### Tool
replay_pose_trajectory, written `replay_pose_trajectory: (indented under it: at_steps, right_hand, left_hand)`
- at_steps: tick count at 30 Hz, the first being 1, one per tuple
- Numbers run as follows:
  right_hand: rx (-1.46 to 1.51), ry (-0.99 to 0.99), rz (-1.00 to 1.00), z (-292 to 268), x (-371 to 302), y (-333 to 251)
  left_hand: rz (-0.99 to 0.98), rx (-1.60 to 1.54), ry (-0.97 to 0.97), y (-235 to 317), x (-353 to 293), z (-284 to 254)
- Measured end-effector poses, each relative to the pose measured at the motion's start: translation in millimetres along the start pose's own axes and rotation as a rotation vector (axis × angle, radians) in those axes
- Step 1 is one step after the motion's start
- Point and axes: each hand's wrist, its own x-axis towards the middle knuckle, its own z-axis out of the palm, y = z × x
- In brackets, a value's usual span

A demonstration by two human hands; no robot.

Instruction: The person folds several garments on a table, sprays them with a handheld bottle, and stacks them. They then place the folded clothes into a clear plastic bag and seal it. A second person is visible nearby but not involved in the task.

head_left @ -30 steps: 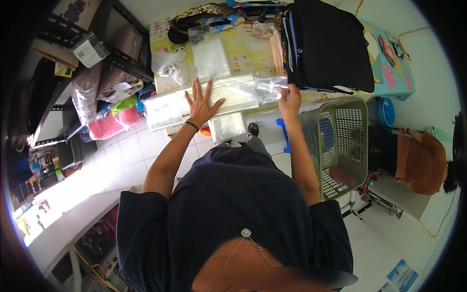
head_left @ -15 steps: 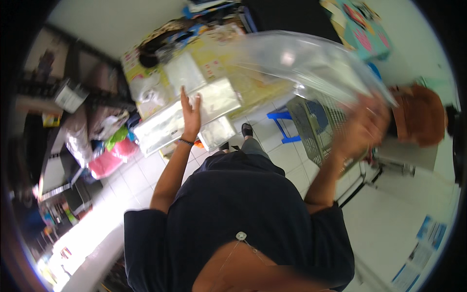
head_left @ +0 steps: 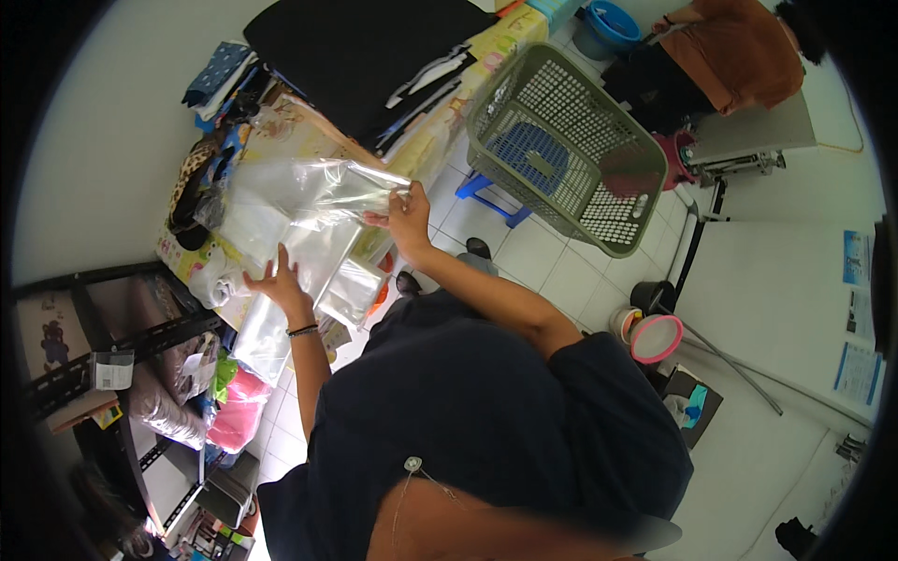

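R hand (head_left: 409, 224) has thumb + fingers closed on one end of a big clear bag (head_left: 327, 187), held up at the near edge of the desk (head_left: 505, 42), abt mid-length; rest of bag spreads back over the desk top twd the far edge. Can't tell exactly where its other end stops, clear film over clear film. L hand (head_left: 283, 290) is open, thumb + fingers spread, over the long bags (head_left: 257, 346) near the desk's L end; contact w/ film unclear. Small packet (head_left: 351, 292) sits at the near edge btwn the hands, seems to jut past it. White cloth (head_left: 215, 280) is by the L end, dark clothes (head_left: 365, 65) piled twd the R end; basket (head_left: 603, 187) on blue stool (head_left: 514, 217) stands off the near edge. Handling, my guess: bag v. light, limp, slick, prob. clings to other film, creases easily, could tear if yanked. Best hold = a doubled edge or corner, pinched w/ finger pads, other hand flat on the long bags so they don't slide w/ it.
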Motion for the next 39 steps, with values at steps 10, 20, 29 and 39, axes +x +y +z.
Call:
replay_pose_trajectory:
  at_steps: [10,20,29,39]
  right_hand:
    - [-0.146,-0.568,0.135,-46.1,10.1,-118.0]
    - [-0.377,0.450,-0.488,-392.9,55.2,-229.0]
    - [-0.492,0.872,0.049,-658.4,67.7,-261.4]
    - [-0.511,0.217,0.504,-682.8,77.9,-284.3]
  left_hand:
    - [-0.179,-0.868,-0.258,-11.8,23.8,39.0]
    - [-0.015,1.951,0.172,-18.7,86.8,8.0]
    - [0.020,0.198,-0.355,-115.9,-165.4,233.0]
    - [-0.612,0.332,-0.724,-192.3,-238.9,361.4]
